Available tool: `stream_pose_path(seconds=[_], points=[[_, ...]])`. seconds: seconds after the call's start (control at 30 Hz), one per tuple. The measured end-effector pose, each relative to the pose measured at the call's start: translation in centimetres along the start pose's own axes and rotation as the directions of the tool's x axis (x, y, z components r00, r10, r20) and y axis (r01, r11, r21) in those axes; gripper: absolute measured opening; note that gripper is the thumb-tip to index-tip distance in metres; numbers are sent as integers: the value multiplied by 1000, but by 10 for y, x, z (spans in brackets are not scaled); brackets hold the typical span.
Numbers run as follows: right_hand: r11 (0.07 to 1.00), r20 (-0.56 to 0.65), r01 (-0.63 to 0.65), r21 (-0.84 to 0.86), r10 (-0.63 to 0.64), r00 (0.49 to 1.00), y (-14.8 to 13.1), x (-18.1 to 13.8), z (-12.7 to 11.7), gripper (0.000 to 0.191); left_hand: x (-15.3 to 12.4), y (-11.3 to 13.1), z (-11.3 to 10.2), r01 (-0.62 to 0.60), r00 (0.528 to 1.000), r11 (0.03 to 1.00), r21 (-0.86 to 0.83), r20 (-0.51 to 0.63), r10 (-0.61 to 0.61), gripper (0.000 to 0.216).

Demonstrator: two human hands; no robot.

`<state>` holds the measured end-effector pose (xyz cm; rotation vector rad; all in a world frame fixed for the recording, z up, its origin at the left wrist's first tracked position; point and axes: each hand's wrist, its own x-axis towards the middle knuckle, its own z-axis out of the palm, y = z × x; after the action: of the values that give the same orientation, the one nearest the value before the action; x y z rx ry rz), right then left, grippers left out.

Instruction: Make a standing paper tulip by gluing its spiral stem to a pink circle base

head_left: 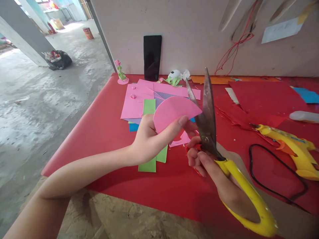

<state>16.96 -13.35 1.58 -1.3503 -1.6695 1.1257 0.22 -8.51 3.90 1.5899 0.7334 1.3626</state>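
Observation:
Between the thumb and fingers of my left hand [154, 136] is a pink paper piece [171, 111] with a rounded edge, narrowing to a corner on the right. My right hand [224, 179] grips a pair of scissors [209, 109] with yellow handles. The blades stand apart and point upward, close beside the paper's right corner. I cannot tell whether they touch it. Below the hands lie green paper strips [147, 165] and a cut pink scrap [181, 140]. Pink paper sheets [136, 104] are stacked behind my left hand.
A yellow glue gun [291, 146] with a black cord lies on the red table [104, 139] at right. A black phone [152, 58] leans on the back panel. Near it stand a small paper flower [121, 73] and a white-and-green craft figure [174, 75]. The table's left edge drops to the floor.

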Motion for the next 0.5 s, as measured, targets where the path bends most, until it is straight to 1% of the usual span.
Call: stream_pose_path(seconds=[0.13, 0.2, 0.3, 0.4, 0.5], points=[[998, -27, 61, -15, -61, 998, 0, 0, -2, 32, 0, 0, 2, 38, 997, 999, -11, 67, -37, 33], [997, -22, 79, -27, -79, 997, -2, 0, -2, 30, 0, 0, 2, 52, 996, 998, -21, 78, -50, 34], [995, -11, 81, -52, -82, 997, -6, 1, -3, 29, 0, 0, 1, 61, 997, 996, -61, 60, -57, 34], [994, -24, 78, -79, -80, 997, -6, 1, -5, 31, 0, -1, -2, 87, 996, 992, -96, 36, -84, 35], [986, 10, 137, -90, -136, 991, -2, 2, -8, 32, 3, -1, -4, 101, 995, 988, -114, 14, -100, 37]])
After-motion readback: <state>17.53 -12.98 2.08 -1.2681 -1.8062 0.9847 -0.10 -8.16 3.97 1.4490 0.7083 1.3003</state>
